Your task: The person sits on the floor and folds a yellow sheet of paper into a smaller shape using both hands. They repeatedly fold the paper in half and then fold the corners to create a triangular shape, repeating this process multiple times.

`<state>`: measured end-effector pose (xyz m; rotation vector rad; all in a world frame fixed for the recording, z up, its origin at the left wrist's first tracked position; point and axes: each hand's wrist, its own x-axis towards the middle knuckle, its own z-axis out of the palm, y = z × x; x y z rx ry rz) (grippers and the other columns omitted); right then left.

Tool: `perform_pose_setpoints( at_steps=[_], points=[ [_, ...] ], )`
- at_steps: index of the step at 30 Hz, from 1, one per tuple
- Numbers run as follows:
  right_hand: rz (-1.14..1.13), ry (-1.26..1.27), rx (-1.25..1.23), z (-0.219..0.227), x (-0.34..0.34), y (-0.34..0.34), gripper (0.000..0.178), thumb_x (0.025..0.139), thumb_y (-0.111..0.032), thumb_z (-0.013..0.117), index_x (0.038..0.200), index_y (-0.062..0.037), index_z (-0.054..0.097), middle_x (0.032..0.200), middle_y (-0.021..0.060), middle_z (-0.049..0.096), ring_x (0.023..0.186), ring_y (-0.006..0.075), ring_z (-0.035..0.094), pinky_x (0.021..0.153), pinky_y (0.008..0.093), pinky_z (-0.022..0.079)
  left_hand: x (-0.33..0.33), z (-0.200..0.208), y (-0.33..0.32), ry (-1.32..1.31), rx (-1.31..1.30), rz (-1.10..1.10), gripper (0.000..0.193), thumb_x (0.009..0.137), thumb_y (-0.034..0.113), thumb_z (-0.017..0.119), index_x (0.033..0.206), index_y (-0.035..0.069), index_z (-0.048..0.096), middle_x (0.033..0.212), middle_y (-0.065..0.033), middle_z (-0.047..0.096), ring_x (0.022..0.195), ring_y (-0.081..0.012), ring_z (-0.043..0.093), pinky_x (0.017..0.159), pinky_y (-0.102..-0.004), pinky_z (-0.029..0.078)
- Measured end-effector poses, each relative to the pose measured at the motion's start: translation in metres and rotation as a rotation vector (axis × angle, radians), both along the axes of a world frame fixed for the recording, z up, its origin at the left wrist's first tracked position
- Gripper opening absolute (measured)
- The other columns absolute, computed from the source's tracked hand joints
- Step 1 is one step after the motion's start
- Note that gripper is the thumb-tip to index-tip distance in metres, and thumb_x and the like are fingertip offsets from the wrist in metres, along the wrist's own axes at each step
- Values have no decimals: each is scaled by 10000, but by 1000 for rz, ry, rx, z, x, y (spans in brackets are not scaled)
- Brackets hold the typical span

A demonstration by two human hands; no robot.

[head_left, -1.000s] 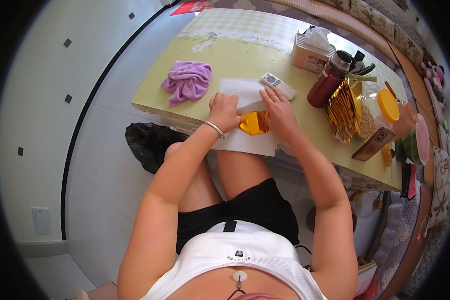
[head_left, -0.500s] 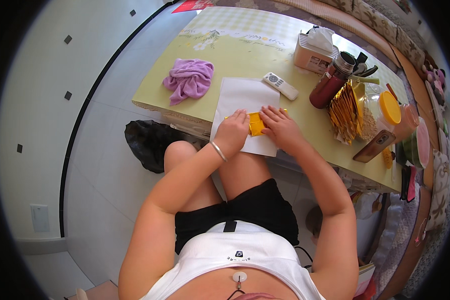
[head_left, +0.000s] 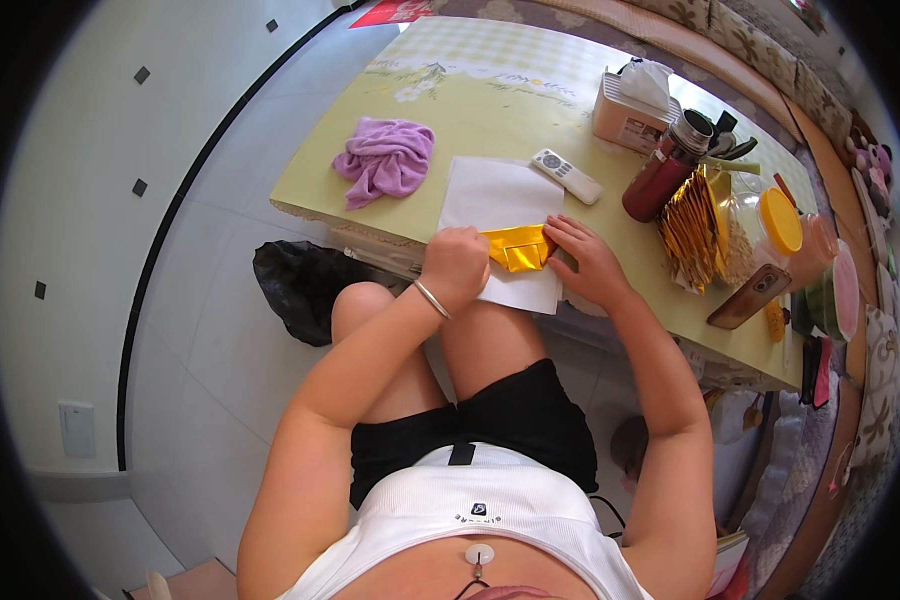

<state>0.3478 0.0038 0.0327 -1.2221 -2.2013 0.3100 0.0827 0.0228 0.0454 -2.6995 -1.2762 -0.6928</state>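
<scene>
Over paper (head_left: 500,190), foil (head_left: 519,250) (more visible now).

Between the left fingers (head_left: 461,243) and the right fingers (head_left: 567,228), the foil (head_left: 518,250) is placed over a paper sheet (head_left: 495,190) laid on the bench (head_left: 470,105). Ahead and left of the left fingers, a cloth (head_left: 385,160) is set. Ahead of the right fingers, a remote (head_left: 567,176) is found, a tissue box (head_left: 630,117) beyond it. To their right, a flask (head_left: 658,178), a foil stack (head_left: 692,228), a jar (head_left: 778,220) and a phone (head_left: 748,297) are ranged.
</scene>
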Motion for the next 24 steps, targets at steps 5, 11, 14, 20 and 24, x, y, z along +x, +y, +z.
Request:
perform_pose_setpoints(
  at_steps=[5, 11, 14, 20, 24],
  points=[
    [-22, 56, 28, 7, -4, 2, 446, 813, -133, 724, 1227, 1, 629, 1312, 158, 626, 1282, 331, 543, 1079, 415, 433, -2, 0, 7, -41, -34, 56, 95, 774, 132, 669, 786, 41, 647, 815, -131, 634, 789, -336, 620, 742, -439, 507],
    [-121, 184, -28, 3, -4, 17, 352, 764, -135, 776, 1079, -14, 675, 1182, 147, 674, 1136, 334, 609, 987, 417, 485, -15, -9, 20, -411, -176, 61, 153, 774, 116, 698, 893, 20, 706, 903, -130, 661, 884, -343, 617, 832, -414, 505],
    [-87, 212, -8, 3, -2, 19, 347, 749, -132, 781, 1063, -19, 682, 1164, 143, 675, 1112, 337, 610, 980, 414, 485, -16, 3, 15, -364, -236, 8, 254, 727, 187, 747, 938, 47, 735, 966, -105, 644, 957, -296, 597, 865, -403, 497],
    [-28, 160, 53, 3, 1, 16, 352, 746, -136, 767, 1075, -36, 695, 1204, 136, 659, 1148, 336, 588, 1006, 433, 461, -14, 5, 10, -205, -83, -44, 245, 746, 146, 731, 968, 44, 742, 911, -106, 631, 908, -291, 603, 823, -395, 506],
    [-18, 80, 83, 9, -2, 14, 333, 775, -137, 750, 1089, -44, 697, 1218, 125, 658, 1138, 329, 590, 997, 429, 467, -13, 4, 11, -178, -85, -33, 206, 779, 171, 717, 939, 42, 738, 895, -112, 632, 896, -302, 602, 797, -411, 504]
  ],
)
